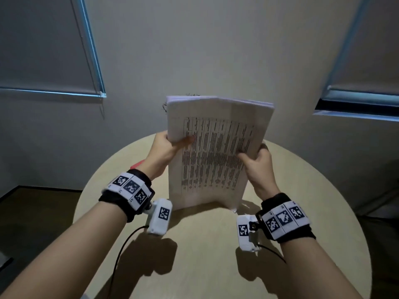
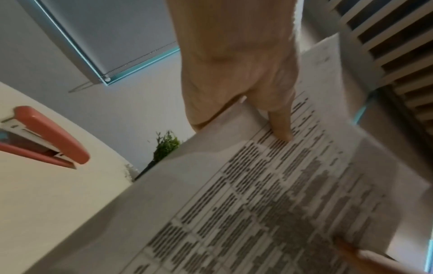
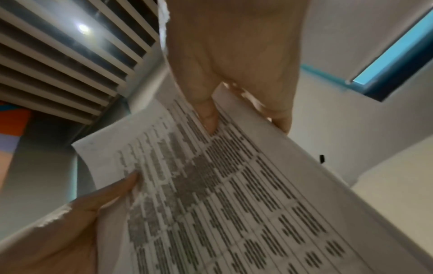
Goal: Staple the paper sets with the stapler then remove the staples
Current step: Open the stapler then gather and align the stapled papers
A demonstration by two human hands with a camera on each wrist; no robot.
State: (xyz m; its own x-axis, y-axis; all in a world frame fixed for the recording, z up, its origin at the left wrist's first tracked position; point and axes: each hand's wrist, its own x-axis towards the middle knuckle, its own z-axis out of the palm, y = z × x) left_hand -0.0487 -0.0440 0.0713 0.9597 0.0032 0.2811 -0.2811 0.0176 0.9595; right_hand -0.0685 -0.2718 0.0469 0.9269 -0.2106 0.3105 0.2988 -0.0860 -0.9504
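A thick stack of printed paper (image 1: 213, 152) stands upright on its lower edge on the round table (image 1: 216, 244). My left hand (image 1: 166, 147) grips its left edge, thumb on the front page; the left wrist view shows that thumb (image 2: 280, 126) pressed on the print (image 2: 269, 194). My right hand (image 1: 257, 160) grips the stack's right edge, thumb in front and fingers behind, as the right wrist view shows (image 3: 211, 118). A red stapler (image 2: 44, 135) lies on the table to the left; from the head view only a red sliver (image 1: 137, 164) shows behind my left wrist.
A small green plant (image 2: 166, 146) sits behind the stack at the table's far edge. Window blinds (image 1: 49, 46) hang on the wall to the left and right. Cables (image 1: 123, 251) trail from the wrist cameras over the near table.
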